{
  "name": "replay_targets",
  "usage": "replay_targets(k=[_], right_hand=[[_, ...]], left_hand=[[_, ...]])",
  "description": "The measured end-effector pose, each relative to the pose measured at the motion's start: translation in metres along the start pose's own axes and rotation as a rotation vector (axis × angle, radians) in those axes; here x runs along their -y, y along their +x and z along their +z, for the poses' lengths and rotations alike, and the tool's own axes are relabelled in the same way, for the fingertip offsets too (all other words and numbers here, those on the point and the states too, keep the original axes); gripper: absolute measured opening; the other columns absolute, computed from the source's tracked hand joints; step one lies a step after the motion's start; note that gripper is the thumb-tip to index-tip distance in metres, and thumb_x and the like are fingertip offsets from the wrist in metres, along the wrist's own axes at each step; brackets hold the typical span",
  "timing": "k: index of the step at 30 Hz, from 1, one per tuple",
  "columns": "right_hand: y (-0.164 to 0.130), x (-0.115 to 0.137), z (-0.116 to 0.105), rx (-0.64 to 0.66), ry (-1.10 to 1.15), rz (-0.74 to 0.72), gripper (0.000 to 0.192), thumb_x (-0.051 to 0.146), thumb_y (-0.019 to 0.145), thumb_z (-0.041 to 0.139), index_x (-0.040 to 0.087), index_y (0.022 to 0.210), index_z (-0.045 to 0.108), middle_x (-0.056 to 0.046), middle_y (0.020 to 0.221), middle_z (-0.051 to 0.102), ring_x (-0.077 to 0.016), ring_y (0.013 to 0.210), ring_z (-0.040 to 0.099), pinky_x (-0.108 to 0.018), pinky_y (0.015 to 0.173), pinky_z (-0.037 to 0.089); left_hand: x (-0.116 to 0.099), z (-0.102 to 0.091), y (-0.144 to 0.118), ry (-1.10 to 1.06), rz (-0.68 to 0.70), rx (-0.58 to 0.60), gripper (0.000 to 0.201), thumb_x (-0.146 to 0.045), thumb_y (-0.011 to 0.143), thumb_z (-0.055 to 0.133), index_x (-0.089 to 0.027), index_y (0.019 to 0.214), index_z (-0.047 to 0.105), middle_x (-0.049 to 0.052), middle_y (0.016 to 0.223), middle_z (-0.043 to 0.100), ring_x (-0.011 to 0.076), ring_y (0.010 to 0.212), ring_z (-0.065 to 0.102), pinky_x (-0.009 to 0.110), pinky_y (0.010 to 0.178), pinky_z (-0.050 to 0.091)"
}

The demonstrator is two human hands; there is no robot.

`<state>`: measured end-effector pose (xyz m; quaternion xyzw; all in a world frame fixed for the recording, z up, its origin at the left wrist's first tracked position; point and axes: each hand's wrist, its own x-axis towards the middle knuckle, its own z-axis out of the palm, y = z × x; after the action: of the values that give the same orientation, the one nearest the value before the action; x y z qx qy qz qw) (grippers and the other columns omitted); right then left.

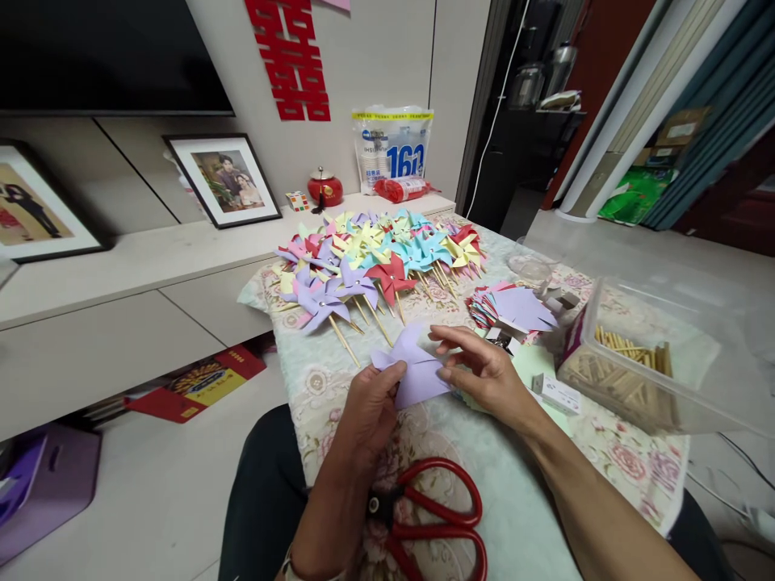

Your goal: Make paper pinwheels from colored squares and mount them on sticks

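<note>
Blue "160" stands on the clear bag point(392, 149); its smaller print is mostly illegible. The red paper cut-out point(291, 60) on the wall forms the character 囍. Print on the small white box point(557, 394) is too small.

Soft, even indoor light reaches the floral-covered counter point(514, 484), leaving only gentle shadows, and the lilac pinwheel point(421, 371) reads fairly crisp. Pale sheen clouds the clear plastic box point(623, 411). Wide-angle distortion tilts the dark television point(102, 56) and stretches the purple bin point(66, 484); the teal curtain point(726, 81) looks dim and soft.

The head camera looks forward and down.
</note>
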<state>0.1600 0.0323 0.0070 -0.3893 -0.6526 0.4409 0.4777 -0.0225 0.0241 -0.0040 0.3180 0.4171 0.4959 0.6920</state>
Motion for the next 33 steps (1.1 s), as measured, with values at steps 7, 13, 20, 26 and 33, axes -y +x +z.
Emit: replay_targets(k=[7,13,20,26,33], right_hand=[[-0.002,-0.001,0.005,0.056,0.068,0.158,0.056,0.02,0.081,0.07,0.028,0.135,0.06,-0.006,0.118,0.068,-0.0151,0.081,0.06,-0.03,0.07,0.048],[-0.002,0.002,0.002,0.087,-0.007,0.115,0.048,0.019,0.083,0.067,0.028,0.13,0.065,-0.005,0.117,0.068,-0.0176,0.091,0.061,-0.031,0.077,0.048],[-0.001,0.006,-0.002,0.167,-0.137,-0.028,0.036,0.016,0.087,0.062,0.03,0.119,0.072,-0.006,0.127,0.063,-0.0214,0.104,0.062,-0.035,0.084,0.05],[-0.001,0.005,-0.005,0.233,-0.203,-0.07,0.023,0.018,0.09,0.064,0.029,0.105,0.078,-0.006,0.14,0.053,-0.025,0.127,0.055,-0.044,0.11,0.04],[0.001,0.0,-0.01,0.346,-0.247,-0.077,0.019,0.024,0.093,0.065,0.028,0.106,0.078,-0.008,0.133,0.056,-0.0234,0.123,0.057,-0.039,0.105,0.043]], left_hand=[[0.001,0.001,-0.001,-0.052,0.003,0.04,0.018,-0.034,0.071,0.072,-0.022,0.085,0.072,0.004,0.084,0.077,0.0255,0.089,0.069,0.031,0.072,0.051],[0.003,0.001,0.001,-0.088,0.027,-0.005,0.021,-0.029,0.072,0.073,-0.02,0.09,0.072,0.001,0.083,0.076,0.0219,0.086,0.068,0.029,0.077,0.05],[0.003,-0.001,0.001,-0.112,0.006,-0.011,0.021,-0.028,0.071,0.075,-0.021,0.091,0.073,0.001,0.082,0.076,0.0208,0.08,0.068,0.029,0.075,0.05],[0.008,0.0,0.001,-0.133,0.021,-0.007,0.025,-0.027,0.071,0.076,-0.017,0.094,0.074,0.003,0.084,0.077,0.0183,0.073,0.065,0.028,0.073,0.049],[0.014,-0.002,0.005,-0.042,0.058,-0.093,0.03,-0.027,0.065,0.08,-0.012,0.091,0.075,0.005,0.079,0.076,0.0198,0.073,0.066,0.029,0.073,0.05]])
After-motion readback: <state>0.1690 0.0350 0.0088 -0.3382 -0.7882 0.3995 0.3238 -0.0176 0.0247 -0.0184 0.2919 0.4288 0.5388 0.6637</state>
